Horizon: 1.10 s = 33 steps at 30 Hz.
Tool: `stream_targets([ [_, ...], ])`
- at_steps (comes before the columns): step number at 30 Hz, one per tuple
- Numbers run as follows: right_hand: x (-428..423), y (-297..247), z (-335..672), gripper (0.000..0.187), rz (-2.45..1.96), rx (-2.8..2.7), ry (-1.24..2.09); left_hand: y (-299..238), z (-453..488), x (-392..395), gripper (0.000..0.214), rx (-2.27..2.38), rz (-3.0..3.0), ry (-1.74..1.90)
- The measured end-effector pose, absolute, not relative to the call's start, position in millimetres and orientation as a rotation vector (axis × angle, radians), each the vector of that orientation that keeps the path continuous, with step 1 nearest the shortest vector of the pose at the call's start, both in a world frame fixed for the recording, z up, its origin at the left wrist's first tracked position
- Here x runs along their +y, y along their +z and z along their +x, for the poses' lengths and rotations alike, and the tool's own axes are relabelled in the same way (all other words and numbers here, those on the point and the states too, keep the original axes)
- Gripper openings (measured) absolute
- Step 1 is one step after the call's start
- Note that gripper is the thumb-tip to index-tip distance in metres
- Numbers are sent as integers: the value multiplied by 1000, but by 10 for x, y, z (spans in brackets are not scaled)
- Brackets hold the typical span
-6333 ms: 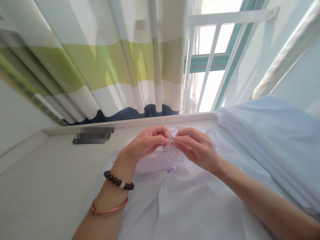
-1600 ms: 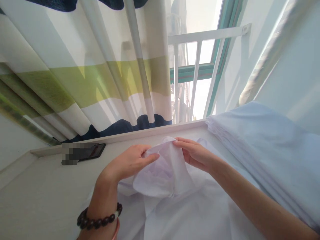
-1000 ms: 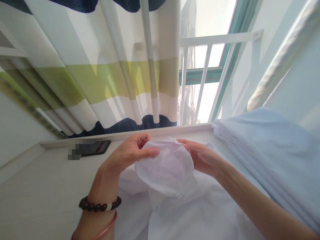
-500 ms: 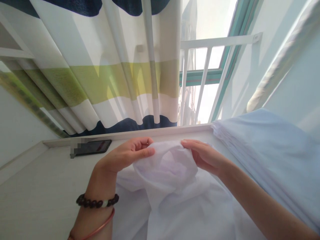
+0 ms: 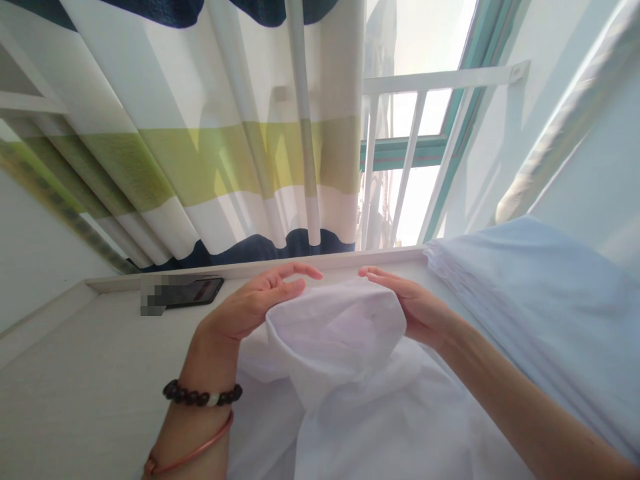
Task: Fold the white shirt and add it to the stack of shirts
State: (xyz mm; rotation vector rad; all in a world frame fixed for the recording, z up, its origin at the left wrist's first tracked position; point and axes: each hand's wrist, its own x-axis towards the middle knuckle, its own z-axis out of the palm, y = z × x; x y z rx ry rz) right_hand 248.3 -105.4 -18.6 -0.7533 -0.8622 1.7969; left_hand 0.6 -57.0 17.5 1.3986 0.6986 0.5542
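Observation:
A thin white cloth (image 5: 340,320) lies bunched in front of me, its upper part raised into a rounded, cupped fold. Whether it is a garment I cannot tell. At the fold's upper left is my left hand (image 5: 265,293), open, with the index finger stretched out over the top edge and the thumb near the cloth. A dark bead bracelet and a copper-coloured bangle circle that wrist. My right hand (image 5: 415,303) rests along the fold's right side, open, fingers extended past the top edge. The cloth hides part of its palm.
Folded pale-blue-white fabric (image 5: 530,287) is stacked on the right. A black phone (image 5: 193,293), partly pixelated, lies left on the white wooden surface (image 5: 90,373). Behind its raised edge hang a striped curtain (image 5: 240,153) and a white railing (image 5: 440,81) before the window.
My fingers have loosened from the cloth's top edge and stretched out. The cupped fold has spread wider and sagged a little to the right.

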Motion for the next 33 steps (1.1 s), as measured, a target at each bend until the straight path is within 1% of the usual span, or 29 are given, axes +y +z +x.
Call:
stream_targets([
  [3,-1066,-133,2541,17,-774,-935,1697,155,-11,-547,29,672,1372,670],
  [6,-1086,-90,2592,30,-905,-1257,1516,164,-30,-536,30,667,1388,770],
  [8,-1091,-90,2605,40,-1051,-1503,1325,196,-35,-548,31,713,1498,748],
  [9,-1087,-102,2605,42,-1127,-1598,1196,217,-34,-559,31,756,1573,719],
  [11,-1066,-145,2597,36,-1254,-1723,907,256,-19,-579,33,878,1729,654],
  [14,-1024,-209,2588,18,-1336,-1791,557,280,23,-585,29,1122,1976,610],
  [16,-1011,-217,2592,14,-1351,-1786,371,274,56,-570,24,1291,2130,645],
  [19,-1030,-172,2602,12,-1376,-1756,179,264,97,-548,25,1413,2237,767],
  [21,-1056,-131,2600,15,-1403,-1735,191,270,108,-544,26,1391,2272,860],
  [23,-1077,-104,2593,23,-1417,-1716,287,279,95,-546,26,1362,2285,896],
  [26,-1086,-96,2584,35,-1374,-1668,473,274,39,-551,28,1344,2205,768],
  [30,-1072,-99,2595,39,-1359,-1582,598,237,-22,-556,36,1347,2024,558],
  [33,-1057,-99,2625,41,-1400,-1565,693,220,-13,-564,38,1186,1948,523],
])
